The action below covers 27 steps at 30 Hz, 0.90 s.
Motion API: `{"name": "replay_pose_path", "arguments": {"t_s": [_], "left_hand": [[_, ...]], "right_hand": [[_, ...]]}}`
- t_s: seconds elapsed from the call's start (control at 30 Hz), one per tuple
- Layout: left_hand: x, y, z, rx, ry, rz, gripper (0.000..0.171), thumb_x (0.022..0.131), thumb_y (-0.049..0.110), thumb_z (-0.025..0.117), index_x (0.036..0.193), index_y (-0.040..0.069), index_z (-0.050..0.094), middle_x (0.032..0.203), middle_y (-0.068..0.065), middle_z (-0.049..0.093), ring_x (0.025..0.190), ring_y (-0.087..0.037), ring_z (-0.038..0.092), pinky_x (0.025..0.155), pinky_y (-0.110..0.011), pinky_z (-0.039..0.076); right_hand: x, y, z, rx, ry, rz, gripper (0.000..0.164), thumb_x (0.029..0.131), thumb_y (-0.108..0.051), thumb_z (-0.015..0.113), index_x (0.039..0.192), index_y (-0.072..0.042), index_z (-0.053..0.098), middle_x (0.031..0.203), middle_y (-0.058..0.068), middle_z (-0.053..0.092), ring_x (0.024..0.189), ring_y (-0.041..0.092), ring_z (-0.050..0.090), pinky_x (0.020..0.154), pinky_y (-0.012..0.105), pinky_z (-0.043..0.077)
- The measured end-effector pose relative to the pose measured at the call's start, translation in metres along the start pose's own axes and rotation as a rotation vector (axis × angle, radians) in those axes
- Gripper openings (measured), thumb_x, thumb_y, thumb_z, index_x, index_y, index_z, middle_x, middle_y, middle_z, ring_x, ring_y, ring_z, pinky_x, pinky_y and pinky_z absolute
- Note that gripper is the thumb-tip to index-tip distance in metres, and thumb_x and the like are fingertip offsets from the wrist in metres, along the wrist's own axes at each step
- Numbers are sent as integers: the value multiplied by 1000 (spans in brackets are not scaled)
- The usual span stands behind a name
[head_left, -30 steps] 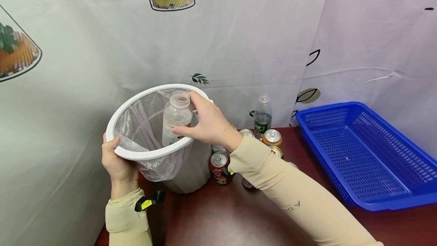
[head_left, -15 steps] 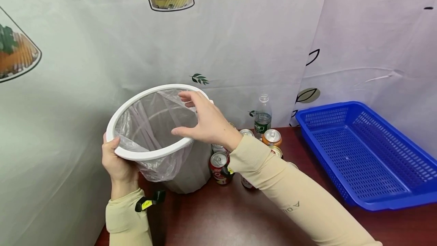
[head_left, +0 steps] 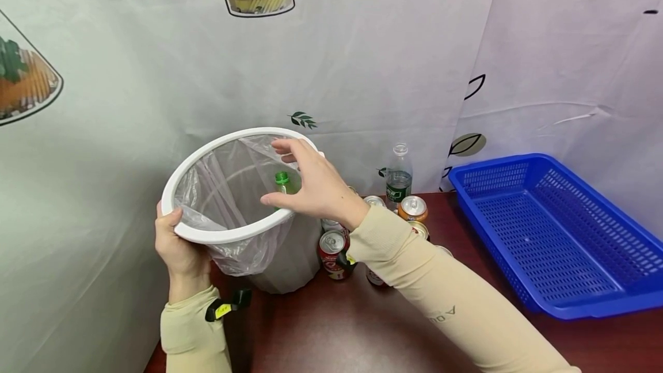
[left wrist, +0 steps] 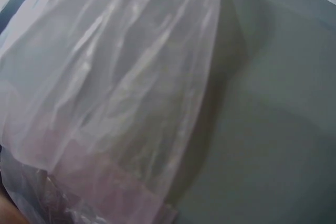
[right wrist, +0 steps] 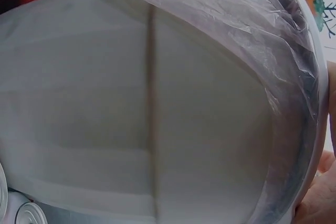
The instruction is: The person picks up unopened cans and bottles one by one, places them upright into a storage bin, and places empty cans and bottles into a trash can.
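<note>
In the head view a grey trash bin (head_left: 287,258) with a white rim (head_left: 248,233) and a clear plastic liner (head_left: 217,177) leans toward me. My left hand (head_left: 178,243) grips the rim at the left, thumb hooked over it. Over the right side of the rim my right hand (head_left: 316,183) hovers, fingers and thumb spread wide and holding nothing. A green bottle (head_left: 282,180) shows its neck inside the bin, just below that hand; its lower part is hidden. Both wrist views are mostly filled by the bin's side and the overhanging liner.
Several drink cans, one a red can (head_left: 332,252), another an orange can (head_left: 413,207), stand right of the bin. Behind them is a clear bottle with a green label (head_left: 399,180). A blue perforated basket (head_left: 556,246) sits at the right on the dark red table (head_left: 321,332).
A clear bottle left my right hand and is out of sight. A green bottle neck now shows inside the bin. My left hand and the bin have stayed in place.
</note>
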State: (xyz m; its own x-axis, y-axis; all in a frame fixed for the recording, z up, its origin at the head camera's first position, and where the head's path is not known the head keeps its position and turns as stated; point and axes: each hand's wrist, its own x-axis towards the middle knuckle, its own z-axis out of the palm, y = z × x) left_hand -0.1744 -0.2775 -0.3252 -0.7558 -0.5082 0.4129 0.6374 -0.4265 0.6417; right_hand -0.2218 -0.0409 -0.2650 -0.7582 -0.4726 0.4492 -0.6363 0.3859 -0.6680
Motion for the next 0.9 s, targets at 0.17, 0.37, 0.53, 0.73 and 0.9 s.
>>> {"name": "replay_pose_path", "arguments": {"t_s": [0.17,0.37,0.53,0.73,0.9], "left_hand": [[2,-1,0,2,-12,9,45,91,15,48,132,-3,49,128,-22,51,111,-30,51,91,-34,47],[2,0,1,5,-3,2,44,92,14,45,132,-3,49,128,-22,51,112,-31,51,92,-35,46],[2,2,2,-14,9,-8,42,91,12,43,130,-3,50,128,-21,52,111,-30,53,92,-35,47],[2,1,0,26,12,1,42,92,14,40,130,-2,50,128,-20,51,111,-29,52,91,-34,47],[2,1,-3,10,11,-8,45,91,15,47,133,-2,49,129,-21,50,112,-31,50,91,-34,47]], "right_hand": [[0,-1,-2,-25,-6,-11,83,83,-37,86,151,-17,44,153,-4,49,135,13,55,112,40,45],[0,-1,-4,-33,-9,-29,76,85,-37,84,149,-17,47,149,-3,52,130,13,57,112,40,43],[-2,0,-5,-29,-3,-72,68,89,-35,81,147,-16,50,147,-3,54,128,14,58,111,36,44],[-7,6,-10,-42,65,-142,63,90,-31,80,144,-12,54,141,2,58,126,18,58,107,33,46],[-11,17,-17,-40,125,-133,61,90,-30,80,143,-12,56,138,3,60,121,19,59,102,34,49]]}}
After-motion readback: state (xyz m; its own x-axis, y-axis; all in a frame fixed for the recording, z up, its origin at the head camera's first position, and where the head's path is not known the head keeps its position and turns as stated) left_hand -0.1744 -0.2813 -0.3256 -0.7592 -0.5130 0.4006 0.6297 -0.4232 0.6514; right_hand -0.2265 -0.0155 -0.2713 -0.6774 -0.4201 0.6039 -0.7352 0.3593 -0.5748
